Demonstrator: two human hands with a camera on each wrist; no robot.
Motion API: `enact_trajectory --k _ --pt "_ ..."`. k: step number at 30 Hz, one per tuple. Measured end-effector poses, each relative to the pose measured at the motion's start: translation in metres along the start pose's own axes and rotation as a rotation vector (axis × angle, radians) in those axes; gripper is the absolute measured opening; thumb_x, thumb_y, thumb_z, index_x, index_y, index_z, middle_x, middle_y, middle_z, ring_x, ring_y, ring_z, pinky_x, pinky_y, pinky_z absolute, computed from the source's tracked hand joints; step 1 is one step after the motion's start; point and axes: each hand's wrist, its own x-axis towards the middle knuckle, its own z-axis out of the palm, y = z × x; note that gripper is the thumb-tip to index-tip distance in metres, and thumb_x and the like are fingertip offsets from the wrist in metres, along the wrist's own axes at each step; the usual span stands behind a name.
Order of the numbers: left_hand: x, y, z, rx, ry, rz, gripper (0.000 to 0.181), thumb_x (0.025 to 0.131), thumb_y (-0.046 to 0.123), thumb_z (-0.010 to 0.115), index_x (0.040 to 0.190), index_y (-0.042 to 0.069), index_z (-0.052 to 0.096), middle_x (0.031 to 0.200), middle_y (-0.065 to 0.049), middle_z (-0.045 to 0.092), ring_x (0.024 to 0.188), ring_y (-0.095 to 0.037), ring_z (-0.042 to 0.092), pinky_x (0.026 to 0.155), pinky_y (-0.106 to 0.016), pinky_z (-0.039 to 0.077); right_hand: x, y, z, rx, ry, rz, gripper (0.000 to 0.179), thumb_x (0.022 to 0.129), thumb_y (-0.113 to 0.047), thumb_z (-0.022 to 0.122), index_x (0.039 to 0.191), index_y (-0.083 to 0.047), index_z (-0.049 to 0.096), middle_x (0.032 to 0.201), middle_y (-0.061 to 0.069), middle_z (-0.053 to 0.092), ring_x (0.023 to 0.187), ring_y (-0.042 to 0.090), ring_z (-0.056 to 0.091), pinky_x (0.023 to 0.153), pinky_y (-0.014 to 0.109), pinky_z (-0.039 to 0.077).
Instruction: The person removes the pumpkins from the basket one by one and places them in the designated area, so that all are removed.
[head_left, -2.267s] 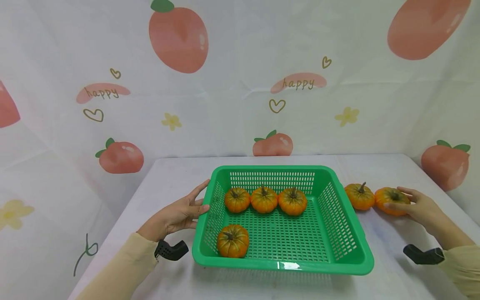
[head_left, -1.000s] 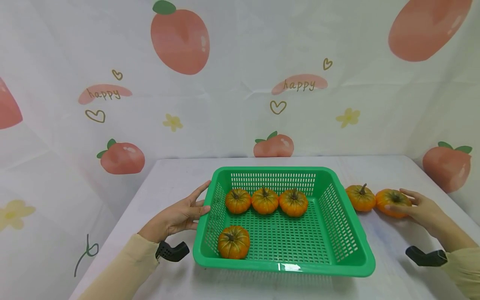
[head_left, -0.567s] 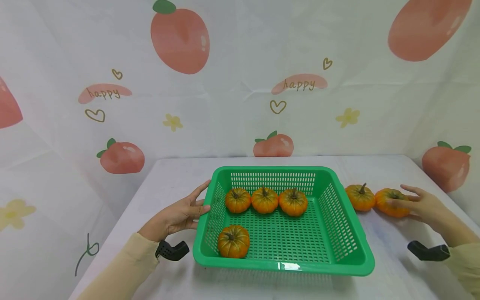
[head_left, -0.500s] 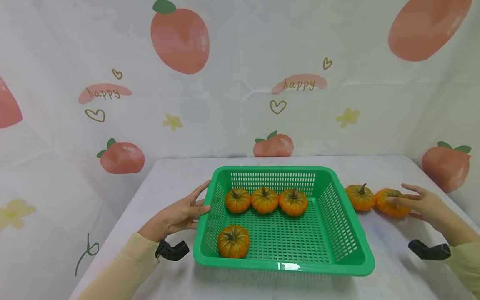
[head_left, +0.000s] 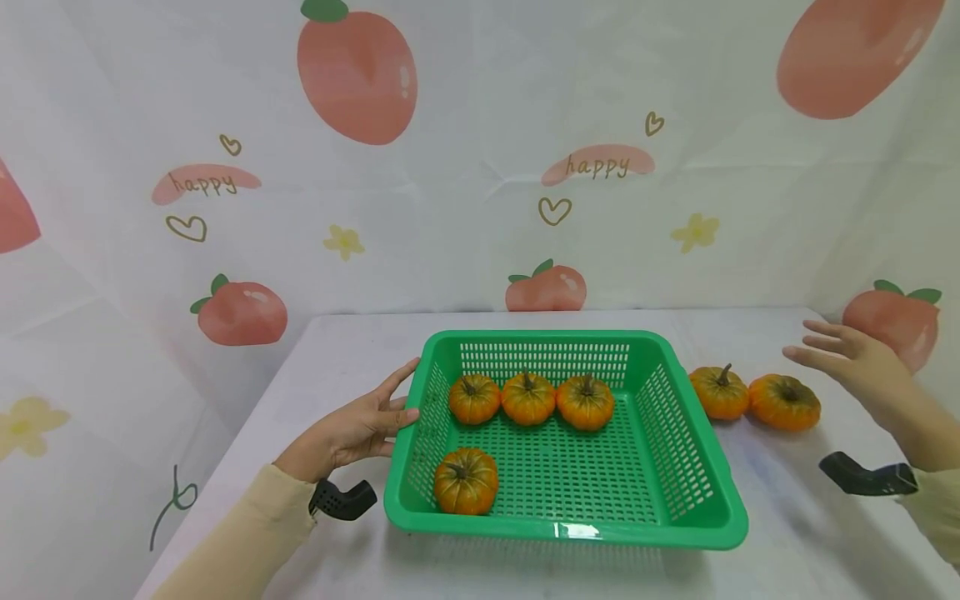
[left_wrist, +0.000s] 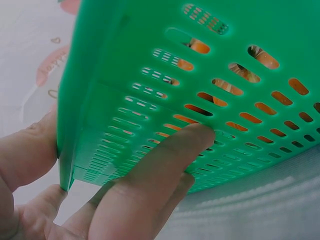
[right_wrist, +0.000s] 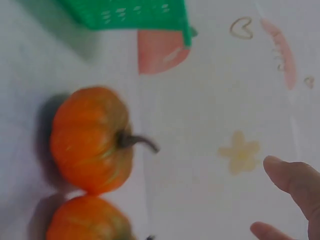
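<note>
A green plastic basket (head_left: 510, 526) stands on the table, with several small orange pumpkins inside: a row of three along the back, the middle one (head_left: 528, 398) among them, and a single pumpkin (head_left: 466, 482) at the front left. My left hand (head_left: 360, 429) holds the basket's left side, thumb at the rim and fingers against the slotted outer wall (left_wrist: 240, 105). Right of the basket, a pumpkin with a tall stem (head_left: 720, 393) sits beside another pumpkin (head_left: 784, 402). Raised above and to the right of that pair, my right hand (head_left: 862, 362) is empty, fingers extended and apart from them.
The white-covered table (head_left: 352, 342) ends against a white backdrop cloth (head_left: 450, 217) printed with peaches, hearts and flowers. Black wrist devices (head_left: 343, 500) sit at both sleeves.
My right hand has let go of the rightmost pumpkin and lifted up and away from it. That pumpkin stays beside its neighbour. My left hand and the basket have not moved noticeably.
</note>
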Motion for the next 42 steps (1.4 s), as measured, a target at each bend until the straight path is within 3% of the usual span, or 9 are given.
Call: enact_trajectory --k 7,9,12,16,21,23,28,34,42 --pt "0.000 0.000 0.000 0.007 0.004 -0.003 0.092 0.096 0.010 0.059 0.154 0.043 -0.006 0.158 -0.021 0.022 0.107 -0.026 0.066 0.088 -0.051 0.054 -0.008 -0.041 0.000 0.070 0.008 -0.077 0.081 0.097 -0.048 0.051 0.156 -0.012 0.009 0.152 0.032 0.021 0.133 0.058 0.022 0.096 0.079 0.024" --pt "0.000 0.000 0.000 0.004 0.004 -0.003 0.093 0.096 0.010 0.059 0.154 0.042 -0.006 0.158 -0.021 0.022 0.107 -0.026 0.066 0.088 -0.051 0.054 -0.011 -0.051 0.002 0.107 0.001 -0.102 0.077 0.097 -0.047 0.053 0.157 -0.021 0.012 0.155 0.027 0.022 0.136 0.045 0.028 0.099 0.077 0.024" --pt "0.000 0.000 0.000 0.000 0.000 -0.002 0.092 0.097 0.010 0.059 0.154 0.042 -0.006 0.158 -0.021 0.021 0.107 -0.026 0.066 0.088 -0.050 0.055 -0.015 -0.066 0.005 0.167 -0.016 -0.150 0.069 0.098 -0.042 0.054 0.156 -0.030 0.018 0.157 0.018 0.027 0.125 0.008 0.047 0.102 0.074 0.024" --pt "0.000 0.000 0.000 0.002 -0.009 -0.002 0.091 0.097 0.010 0.058 0.153 0.043 -0.006 0.158 -0.021 0.021 0.107 -0.025 0.066 0.088 -0.048 0.056 -0.022 -0.088 0.011 0.217 -0.063 -0.216 0.062 0.099 -0.034 0.054 0.154 -0.029 0.025 0.151 0.000 0.039 0.100 -0.021 0.045 0.100 0.072 0.029" --pt "-0.002 0.000 -0.001 0.004 -0.012 -0.004 0.092 0.097 0.011 0.058 0.153 0.044 -0.006 0.158 -0.021 0.020 0.108 -0.025 0.066 0.088 -0.048 0.055 -0.031 -0.120 0.024 0.201 -0.085 -0.281 0.059 0.099 -0.034 0.055 0.152 -0.029 0.030 0.148 -0.003 0.044 0.127 0.005 0.049 0.101 0.066 0.035" --pt "-0.002 0.001 -0.002 0.006 -0.016 -0.001 0.092 0.097 0.011 0.059 0.153 0.043 -0.006 0.159 -0.021 0.018 0.108 -0.026 0.066 0.088 -0.049 0.055 -0.035 -0.133 0.030 0.180 -0.085 -0.319 0.058 0.098 -0.035 0.056 0.150 -0.030 0.033 0.150 0.002 0.044 0.132 0.016 0.047 0.102 0.050 0.045" --pt "-0.003 0.002 -0.002 0.006 -0.027 0.002 0.094 0.096 0.012 0.060 0.153 0.042 -0.007 0.159 -0.022 0.016 0.109 -0.026 0.065 0.088 -0.049 0.055 -0.041 -0.165 0.050 0.280 -0.147 -0.490 0.051 0.097 -0.022 0.059 0.146 -0.020 0.042 0.146 0.007 0.049 0.124 0.004 0.053 0.087 0.015 0.051" --pt "-0.002 0.002 -0.002 0.017 -0.032 0.010 0.093 0.097 0.013 0.059 0.154 0.041 -0.008 0.158 -0.024 0.016 0.109 -0.025 0.065 0.088 -0.049 0.055 -0.041 -0.198 0.078 0.393 -0.286 -0.589 0.052 0.094 -0.013 0.064 0.141 -0.007 0.045 0.145 0.012 0.048 0.131 0.024 0.049 0.093 0.021 0.051" --pt "-0.001 0.000 -0.002 0.014 -0.014 0.005 0.092 0.097 0.013 0.060 0.154 0.042 -0.006 0.158 -0.022 0.019 0.108 -0.027 0.066 0.088 -0.050 0.055 -0.040 -0.225 0.125 0.377 -0.398 -0.687 0.056 0.087 -0.011 0.072 0.137 -0.004 0.050 0.140 0.016 0.053 0.129 0.036 0.050 0.104 0.050 0.045"
